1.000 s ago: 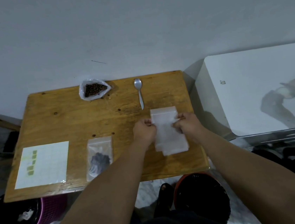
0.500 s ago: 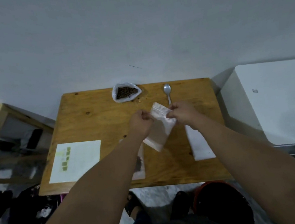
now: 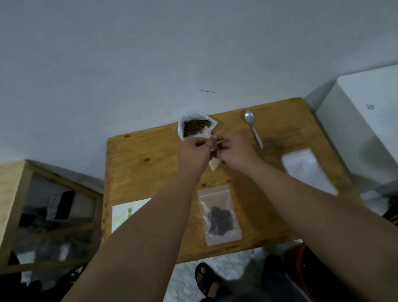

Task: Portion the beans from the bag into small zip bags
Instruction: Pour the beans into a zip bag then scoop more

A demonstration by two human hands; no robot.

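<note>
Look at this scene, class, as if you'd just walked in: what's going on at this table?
A person is bagging beans. The left hand and right hand pinch an empty zip bag near its top, apparently opening it, just in front of the open bag of beans at the far edge of the wooden table. The spoon lies untouched to the right. One filled zip bag lies near the front edge, and spare zip bags wait on the right.
</note>
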